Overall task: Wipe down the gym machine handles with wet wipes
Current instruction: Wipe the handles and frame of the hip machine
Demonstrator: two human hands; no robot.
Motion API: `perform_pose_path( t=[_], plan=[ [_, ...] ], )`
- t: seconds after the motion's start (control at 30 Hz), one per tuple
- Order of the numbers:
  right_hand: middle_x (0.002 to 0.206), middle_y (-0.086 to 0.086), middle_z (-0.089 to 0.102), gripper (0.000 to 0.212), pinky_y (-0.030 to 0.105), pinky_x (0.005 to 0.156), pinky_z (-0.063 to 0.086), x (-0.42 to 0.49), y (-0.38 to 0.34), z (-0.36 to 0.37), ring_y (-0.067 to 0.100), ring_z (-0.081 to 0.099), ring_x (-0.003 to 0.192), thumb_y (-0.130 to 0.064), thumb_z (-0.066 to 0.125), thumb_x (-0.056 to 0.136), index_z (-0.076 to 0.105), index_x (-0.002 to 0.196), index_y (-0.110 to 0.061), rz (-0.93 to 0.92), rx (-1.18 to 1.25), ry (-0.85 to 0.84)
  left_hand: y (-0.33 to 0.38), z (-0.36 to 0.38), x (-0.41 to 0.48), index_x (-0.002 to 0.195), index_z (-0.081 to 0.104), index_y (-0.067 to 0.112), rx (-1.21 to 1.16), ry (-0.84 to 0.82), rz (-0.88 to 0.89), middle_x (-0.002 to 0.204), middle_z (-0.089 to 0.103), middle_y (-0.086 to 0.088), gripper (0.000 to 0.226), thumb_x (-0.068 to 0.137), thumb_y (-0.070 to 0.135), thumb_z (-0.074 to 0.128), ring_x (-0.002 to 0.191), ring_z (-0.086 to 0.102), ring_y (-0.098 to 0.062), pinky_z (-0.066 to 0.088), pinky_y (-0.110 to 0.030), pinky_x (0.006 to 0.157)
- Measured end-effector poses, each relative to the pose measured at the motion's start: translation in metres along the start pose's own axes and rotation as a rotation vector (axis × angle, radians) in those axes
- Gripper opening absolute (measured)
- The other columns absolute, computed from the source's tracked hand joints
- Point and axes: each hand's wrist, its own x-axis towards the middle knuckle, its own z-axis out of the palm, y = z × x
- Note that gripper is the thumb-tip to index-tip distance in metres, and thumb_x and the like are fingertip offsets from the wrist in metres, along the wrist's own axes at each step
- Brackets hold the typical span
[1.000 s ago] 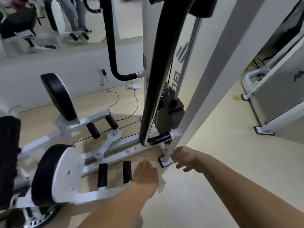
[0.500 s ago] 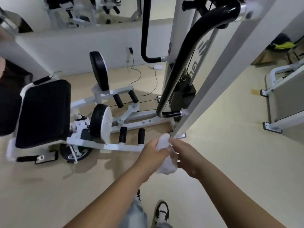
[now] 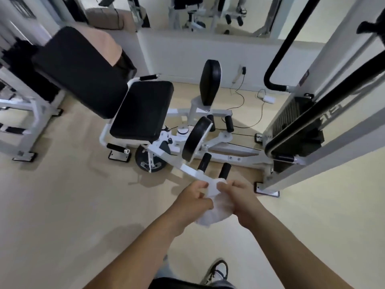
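A crumpled white wet wipe [image 3: 212, 213] hangs between my two hands at the lower middle of the view. My left hand [image 3: 193, 200] pinches its left side and my right hand [image 3: 243, 199] pinches its right side, fingers curled into the cloth. Just beyond my hands lie two short black foam grips [image 3: 224, 170] on the white leg machine [image 3: 208, 155]. A long black curved handle bar [image 3: 325, 113] runs down the weight tower on the right, and a second black bar [image 3: 277, 57] curves behind it.
The machine's black seat [image 3: 143, 109] and backrest [image 3: 79, 69] stand to the left. A weight stack [image 3: 295, 122] sits at the right, a cable and white adapter [image 3: 268, 99] lie by the wall. Another white frame [image 3: 25, 122] is far left. My shoe [image 3: 218, 272] shows below.
I have risen from crouching near the floor and the view pulled back. My hands came together on the wipe, lifting it off the floor, and now hold it at chest height.
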Motion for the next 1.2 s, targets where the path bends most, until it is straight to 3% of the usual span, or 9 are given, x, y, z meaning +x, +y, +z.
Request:
perform_pose_path(
  t=[0.1,0.17,0.33,0.5,0.67,0.83,0.97,1.1,1.2],
  plan=[
    [0.087,0.012,0.074,0.009,0.039,0.074,0.058,0.000,-0.015,0.058,0.028,0.070,0.079,-0.008,0.072,0.089,0.070,0.090,0.001,-0.028,-0.075,0.006,-0.006,-0.056,-0.003,0.122,0.058,0.034,-0.011,0.044,0.014,0.113,0.072,0.002,0.050,0.082,0.005,0.056,0.103,0.070,-0.017,0.059,-0.031,0.073],
    [0.095,0.013,0.074,0.015,0.029,0.068,0.058,0.005,-0.025,0.098,0.023,0.069,0.081,-0.014,0.073,0.091,0.071,0.099,0.000,-0.041,-0.150,0.023,-0.010,-0.098,-0.004,0.113,0.058,0.029,-0.011,0.084,0.042,0.109,0.072,-0.001,0.042,0.080,0.002,0.054,0.097,0.068,-0.017,0.054,-0.031,0.067],
    [0.088,0.012,0.069,0.013,0.029,0.061,0.050,0.029,-0.040,0.204,0.023,0.062,0.075,-0.010,0.074,0.088,0.064,0.082,-0.014,-0.103,-0.177,0.041,-0.005,-0.208,-0.003,0.101,0.055,0.023,-0.043,0.156,0.115,0.086,0.059,-0.001,0.031,0.080,0.000,0.057,0.074,0.053,-0.015,0.041,-0.022,0.054],
    [0.080,0.009,0.068,0.018,0.035,0.065,0.053,0.041,-0.064,0.294,0.024,0.064,0.070,-0.002,0.072,0.086,0.064,0.080,-0.017,-0.142,-0.159,0.059,0.003,-0.296,0.005,0.082,0.066,0.028,-0.137,0.185,0.151,0.087,0.063,0.000,0.023,0.081,0.004,0.067,0.078,0.055,-0.016,0.044,-0.031,0.068],
    [0.081,0.013,0.069,0.012,0.031,0.055,0.052,0.057,-0.097,0.356,0.025,0.064,0.062,-0.001,0.073,0.085,0.071,0.094,-0.008,-0.145,-0.078,-0.008,0.018,-0.370,0.018,0.098,0.078,0.019,-0.272,0.164,0.137,0.105,0.079,-0.009,0.015,0.084,0.014,0.080,0.090,0.074,-0.021,0.056,-0.027,0.070],
    [0.102,0.025,0.075,0.016,0.038,0.066,0.062,0.095,-0.151,0.398,0.033,0.074,0.082,-0.010,0.065,0.097,0.072,0.105,0.001,-0.139,-0.016,-0.060,0.047,-0.432,0.058,0.123,0.071,0.026,-0.067,0.058,0.232,0.118,0.075,-0.002,0.051,0.075,0.010,0.071,0.111,0.071,-0.019,0.056,-0.043,0.103],
    [0.098,0.023,0.077,0.030,0.043,0.078,0.064,0.135,-0.199,0.431,0.035,0.077,0.089,-0.025,0.073,0.096,0.073,0.104,0.003,-0.161,-0.011,-0.164,0.084,-0.473,0.095,0.121,0.065,0.020,0.007,0.143,0.372,0.115,0.074,0.003,0.033,0.092,0.005,0.068,0.102,0.073,-0.006,0.060,-0.024,0.086],
    [0.096,0.020,0.078,0.032,0.041,0.074,0.064,0.170,-0.248,0.472,0.031,0.078,0.087,-0.027,0.075,0.094,0.073,0.103,0.004,-0.121,-0.048,-0.270,0.121,-0.523,0.126,0.094,0.068,0.024,0.085,0.346,0.444,0.084,0.076,0.001,0.009,0.091,0.022,0.076,0.077,0.075,-0.016,0.063,-0.033,0.070],
    [0.097,0.014,0.078,0.025,0.040,0.075,0.062,0.196,-0.286,0.501,0.028,0.078,0.087,-0.028,0.073,0.094,0.078,0.097,-0.004,-0.185,-0.144,-0.318,0.148,-0.562,0.144,0.090,0.068,0.025,0.183,0.418,0.511,0.081,0.073,0.007,0.009,0.090,0.025,0.078,0.069,0.071,-0.012,0.058,-0.026,0.062]
  ],
)
